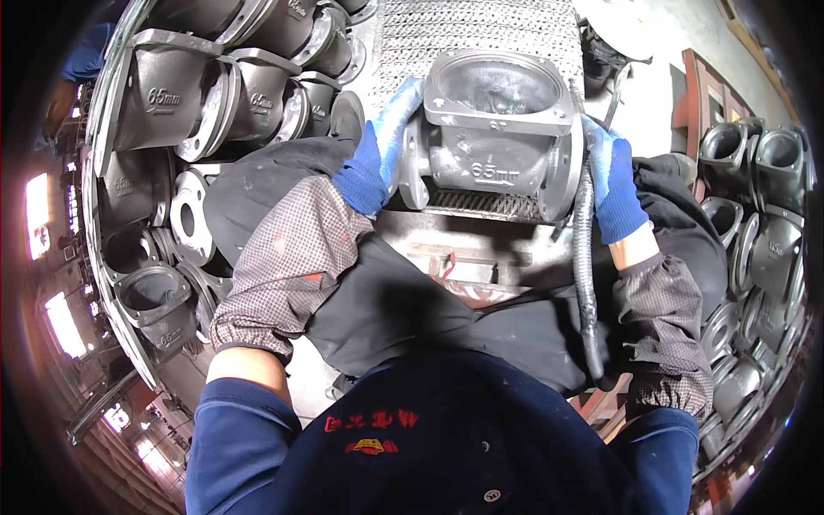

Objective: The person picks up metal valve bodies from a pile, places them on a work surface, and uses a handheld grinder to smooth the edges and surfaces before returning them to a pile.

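A dark grey cast-iron valve body [489, 159] with a wide rounded-square opening facing up and a round flange at each side is between my hands. It is on or just above a ridged metal grating [481, 203]. My left hand [389, 146], in a blue and white glove, grips its left flange. My right hand [611, 167], gloved the same way, is at the right flange, its fingers partly hidden behind the casting. A ribbed grey hose [584, 257] runs down beside the right flange and over my right thigh.
Similar valve bodies [167, 90] are stacked high at my left, and more castings [777, 245] are piled at my right. A textured metal mat [481, 26] extends behind the casting. A reddish-brown frame [693, 94] stands at the far right.
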A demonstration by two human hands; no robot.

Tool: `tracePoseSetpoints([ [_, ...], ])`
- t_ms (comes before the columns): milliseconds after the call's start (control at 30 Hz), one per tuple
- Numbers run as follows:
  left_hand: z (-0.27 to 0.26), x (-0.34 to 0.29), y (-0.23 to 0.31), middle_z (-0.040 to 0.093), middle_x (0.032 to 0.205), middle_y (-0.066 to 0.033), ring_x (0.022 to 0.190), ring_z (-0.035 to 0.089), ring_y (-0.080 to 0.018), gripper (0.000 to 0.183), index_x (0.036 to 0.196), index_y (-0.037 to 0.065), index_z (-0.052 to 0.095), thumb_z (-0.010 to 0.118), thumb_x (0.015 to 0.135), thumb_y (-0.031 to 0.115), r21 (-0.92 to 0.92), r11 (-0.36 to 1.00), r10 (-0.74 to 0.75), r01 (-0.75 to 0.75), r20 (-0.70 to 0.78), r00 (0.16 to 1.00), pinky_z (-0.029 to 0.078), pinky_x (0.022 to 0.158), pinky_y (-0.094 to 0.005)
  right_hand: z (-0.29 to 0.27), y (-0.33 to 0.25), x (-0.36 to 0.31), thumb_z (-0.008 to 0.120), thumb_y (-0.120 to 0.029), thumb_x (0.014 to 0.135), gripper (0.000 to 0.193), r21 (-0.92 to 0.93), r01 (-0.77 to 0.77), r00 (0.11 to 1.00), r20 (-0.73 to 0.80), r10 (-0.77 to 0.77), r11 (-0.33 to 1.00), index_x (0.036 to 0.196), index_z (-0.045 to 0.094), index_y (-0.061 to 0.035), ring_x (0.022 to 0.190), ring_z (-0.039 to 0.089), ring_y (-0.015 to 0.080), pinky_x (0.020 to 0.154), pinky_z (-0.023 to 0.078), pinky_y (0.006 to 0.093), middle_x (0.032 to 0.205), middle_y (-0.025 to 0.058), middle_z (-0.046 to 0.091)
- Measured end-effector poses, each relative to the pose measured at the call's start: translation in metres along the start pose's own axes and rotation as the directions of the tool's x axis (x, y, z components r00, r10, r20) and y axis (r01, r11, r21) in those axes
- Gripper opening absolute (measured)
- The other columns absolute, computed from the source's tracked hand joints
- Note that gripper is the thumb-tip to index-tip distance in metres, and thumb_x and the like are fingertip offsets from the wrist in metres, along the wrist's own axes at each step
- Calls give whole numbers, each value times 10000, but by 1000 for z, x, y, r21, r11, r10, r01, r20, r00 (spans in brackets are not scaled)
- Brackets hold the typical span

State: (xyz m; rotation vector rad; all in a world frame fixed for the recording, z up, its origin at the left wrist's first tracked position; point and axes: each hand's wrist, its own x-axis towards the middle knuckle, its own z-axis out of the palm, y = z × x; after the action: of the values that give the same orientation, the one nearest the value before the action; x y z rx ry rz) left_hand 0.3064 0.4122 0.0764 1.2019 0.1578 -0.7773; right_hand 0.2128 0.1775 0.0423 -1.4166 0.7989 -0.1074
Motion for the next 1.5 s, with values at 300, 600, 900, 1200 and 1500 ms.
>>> tracePoseSetpoints([
  [300, -71, -22, -21, 417, 1349, -173, 1238, 410, -235, 441, 1350, -36, 336, 322, 978, 201, 796, 351, 459, -493, 312, 832, 295, 1050, -331, 34, 0, -37, 547, -180, 898, 325, -197, 116, 993, 5, -117, 974, 1079, 573, 89, 699, 508, 82, 642, 443, 252, 779, 66, 620],
  [600, -80, -32, -35, 541, 1172, -237, 1077, 544, -381, 363, 1224, -50, 468, 459, 869, 21, 845, 218, 526, -489, 320, 788, 444, 919, -396, 26, 11, -43, 529, -157, 913, 281, -168, 115, 993, 47, -109, 979, 1089, 561, 60, 703, 509, 69, 621, 437, 229, 770, 58, 585],
  [900, -72, -30, -16, 468, 1283, -233, 1190, 470, -325, 442, 1307, -66, 381, 425, 918, 139, 791, 266, 450, -550, 403, 797, 361, 1005, -370, 28, 4, -40, 499, -193, 929, 331, -227, 69, 997, 46, -60, 971, 1136, 526, 63, 747, 517, 96, 671, 437, 247, 840, 70, 575],
  [1200, -20, -46, 31, 587, 1083, -89, 916, 567, -132, 394, 1215, -62, 497, 588, 876, 118, 584, 720, 417, -375, 67, 906, 470, 808, -255, 35, 22, -46, 383, -221, 957, 397, -37, 158, 982, 111, -153, 987, 1168, 515, 89, 796, 613, 129, 693, 506, 253, 918, 119, 652],
  [1500, -2, -68, 29, 536, 1143, -188, 999, 548, -197, 534, 1219, -91, 454, 672, 775, 112, 749, 598, 389, -286, 41, 920, 437, 879, -288, 14, 34, -54, 471, -147, 927, 338, 47, 8, 972, 236, -19, 999, 1177, 500, 79, 872, 613, 145, 774, 521, 263, 1001, 121, 621],
])
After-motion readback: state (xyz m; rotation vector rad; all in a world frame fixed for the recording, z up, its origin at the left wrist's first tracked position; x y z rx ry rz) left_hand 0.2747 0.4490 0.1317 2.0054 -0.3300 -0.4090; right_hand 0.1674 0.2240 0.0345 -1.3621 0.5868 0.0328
